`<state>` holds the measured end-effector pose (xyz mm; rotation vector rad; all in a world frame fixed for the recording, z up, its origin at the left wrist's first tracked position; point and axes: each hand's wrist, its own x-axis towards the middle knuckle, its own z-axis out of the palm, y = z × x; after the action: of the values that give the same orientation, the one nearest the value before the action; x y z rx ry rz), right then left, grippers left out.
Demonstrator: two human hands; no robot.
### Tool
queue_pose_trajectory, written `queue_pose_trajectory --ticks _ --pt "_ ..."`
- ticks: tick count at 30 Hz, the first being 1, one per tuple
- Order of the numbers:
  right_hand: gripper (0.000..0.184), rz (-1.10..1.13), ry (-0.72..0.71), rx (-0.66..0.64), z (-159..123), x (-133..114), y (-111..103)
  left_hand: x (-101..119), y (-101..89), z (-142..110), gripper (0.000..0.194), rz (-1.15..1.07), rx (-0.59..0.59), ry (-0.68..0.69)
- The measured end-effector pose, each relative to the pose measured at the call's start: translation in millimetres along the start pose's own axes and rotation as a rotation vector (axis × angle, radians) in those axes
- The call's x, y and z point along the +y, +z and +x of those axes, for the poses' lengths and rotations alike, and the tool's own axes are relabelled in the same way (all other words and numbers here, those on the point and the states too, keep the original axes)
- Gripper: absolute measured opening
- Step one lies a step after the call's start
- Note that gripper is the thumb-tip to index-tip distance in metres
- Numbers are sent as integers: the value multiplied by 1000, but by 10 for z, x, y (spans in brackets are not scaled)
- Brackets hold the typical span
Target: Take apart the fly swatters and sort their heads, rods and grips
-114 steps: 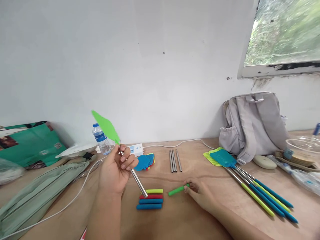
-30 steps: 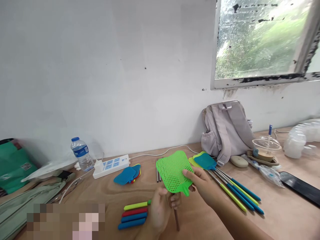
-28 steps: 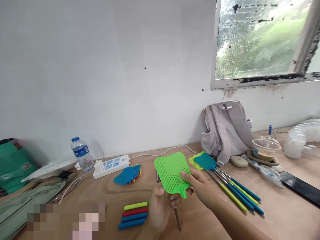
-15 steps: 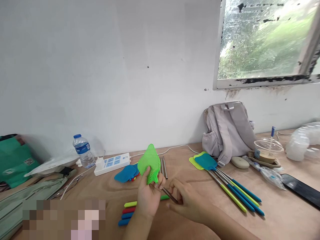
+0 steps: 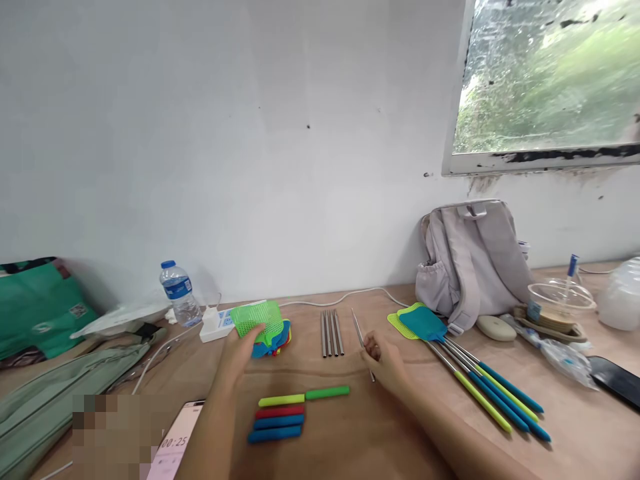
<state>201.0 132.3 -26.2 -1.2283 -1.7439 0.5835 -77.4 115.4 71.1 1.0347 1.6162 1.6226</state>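
Observation:
My left hand (image 5: 243, 350) is closed on a green fly swatter head (image 5: 260, 319), the thumb over its mesh, above a pile of blue, red and yellow swatter heads (image 5: 273, 347). Pinched in my right hand (image 5: 384, 363) is a thin metal rod (image 5: 357, 325), slanting close to the table. To its left lie several metal rods (image 5: 332, 333) side by side. Nearer me are coloured handle grips: a green one (image 5: 327, 393), a yellow one (image 5: 281, 401), a red one (image 5: 279, 411) and two blue ones (image 5: 276, 428).
Several assembled fly swatters (image 5: 480, 380) lie at right, before a grey backpack (image 5: 470, 260). A plastic cup (image 5: 560, 300) and dark phone (image 5: 617, 380) are farther right. A power strip (image 5: 215, 327), water bottle (image 5: 179, 293) and lit phone (image 5: 176, 440) are at left.
The green swatter head has moved left with my left hand, down to the pile. My right hand has carried the rod away from it, beside the other rods. The view has shifted slightly left.

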Motion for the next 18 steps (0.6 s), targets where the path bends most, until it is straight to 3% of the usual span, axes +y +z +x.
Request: queue_pose_trajectory --ticks 5,11,18 --pt "8 -54 53 16 256 224 171 -262 -129 177 20 176 -25 -6" --pt "8 -102 111 39 504 315 434 -567 -188 351 22 336 -26 -24" --pt "8 -92 110 49 487 326 423 -700 -247 396 24 554 -94 -66"
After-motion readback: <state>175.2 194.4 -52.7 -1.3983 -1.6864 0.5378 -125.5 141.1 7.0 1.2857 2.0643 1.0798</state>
